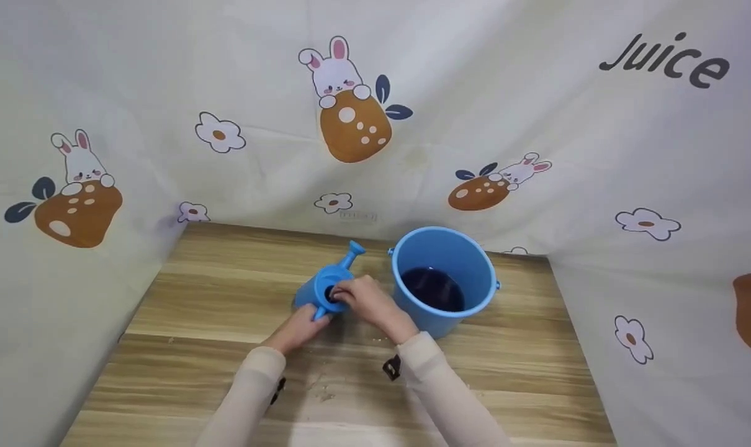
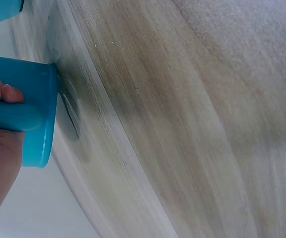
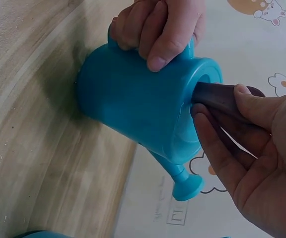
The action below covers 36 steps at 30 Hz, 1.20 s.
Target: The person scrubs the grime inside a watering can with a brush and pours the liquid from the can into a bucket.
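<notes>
A blue watering can (image 1: 307, 295) stands on the wooden table, its spout pointing away to the back right. My left hand (image 1: 301, 326) grips the can's handle, fingers wrapped round it in the left wrist view. Over the can's top opening, my right hand (image 1: 369, 300) pinches a dark brown, smooth, curved object (image 3: 217, 97) between thumb and fingers. One end of that object sits inside the opening; its exact kind cannot be made out. Just right of the right hand is a blue bucket (image 1: 444, 245) holding dark liquid (image 1: 433, 288).
Small water drops and a wet patch (image 1: 323, 392) lie on the wooden table (image 1: 214, 292). A pale curtain (image 1: 257, 68) printed with rabbits and flowers stands round the table's back and sides, close behind the bucket.
</notes>
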Available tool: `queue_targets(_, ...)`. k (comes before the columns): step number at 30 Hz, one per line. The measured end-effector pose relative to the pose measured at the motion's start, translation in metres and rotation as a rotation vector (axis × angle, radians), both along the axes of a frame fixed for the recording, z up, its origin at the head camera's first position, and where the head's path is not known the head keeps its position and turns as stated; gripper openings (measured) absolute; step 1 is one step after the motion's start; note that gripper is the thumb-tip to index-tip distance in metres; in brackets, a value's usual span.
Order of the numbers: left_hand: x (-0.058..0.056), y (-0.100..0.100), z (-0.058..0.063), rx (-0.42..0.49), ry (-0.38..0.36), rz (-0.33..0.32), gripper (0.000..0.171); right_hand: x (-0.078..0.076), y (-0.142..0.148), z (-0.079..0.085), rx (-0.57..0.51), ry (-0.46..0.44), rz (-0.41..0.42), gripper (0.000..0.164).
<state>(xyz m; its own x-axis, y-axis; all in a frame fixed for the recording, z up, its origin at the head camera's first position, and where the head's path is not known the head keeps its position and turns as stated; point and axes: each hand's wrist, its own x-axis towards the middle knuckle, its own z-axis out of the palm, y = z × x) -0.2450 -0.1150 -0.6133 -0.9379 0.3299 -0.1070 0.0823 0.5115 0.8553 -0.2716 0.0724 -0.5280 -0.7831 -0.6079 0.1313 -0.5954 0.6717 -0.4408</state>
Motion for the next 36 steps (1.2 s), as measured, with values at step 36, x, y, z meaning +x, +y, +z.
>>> queue_targets(36, -0.001, 0.0, -0.002, -0.008, 0.014, -0.007, 0.033, 0.007, 0.016, 0.018, -0.179, -0.019, -0.021, 0.021)
